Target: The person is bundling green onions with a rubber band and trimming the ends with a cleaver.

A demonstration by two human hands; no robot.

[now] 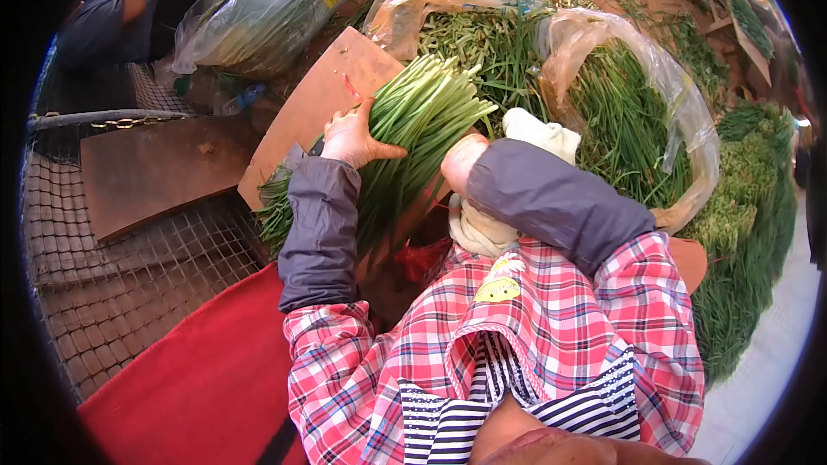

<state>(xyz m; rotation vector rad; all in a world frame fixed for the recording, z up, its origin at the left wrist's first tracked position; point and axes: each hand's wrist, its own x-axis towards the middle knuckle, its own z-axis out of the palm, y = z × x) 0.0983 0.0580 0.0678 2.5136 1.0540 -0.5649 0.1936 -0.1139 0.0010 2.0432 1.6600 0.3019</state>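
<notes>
A thick bundle of garlic chives (422, 112), long green stalks with pale ends, slants across a brown board (332, 77), pale ends pointing up and right. My left hand (353, 138) grips its left side, the thumb stretched over the stalks and the other fingers partly out of sight. A thin red strip (351, 86) shows beside that hand. At the bundle's right side is my right hand (465, 159), bent inward at the wrist; its fingers are hidden. Dark sleeve covers reach both wrists. A whitish cloth (541, 133) lies behind my right forearm.
Two clear plastic bags (685, 112) of greens stand open beyond my right arm. Upper left lies another wrapped bundle (276, 13) with a yellow label, near a person (112, 17). Black netting (146, 284) and a flat board (164, 168) are left; piled greens (749, 224) lie right.
</notes>
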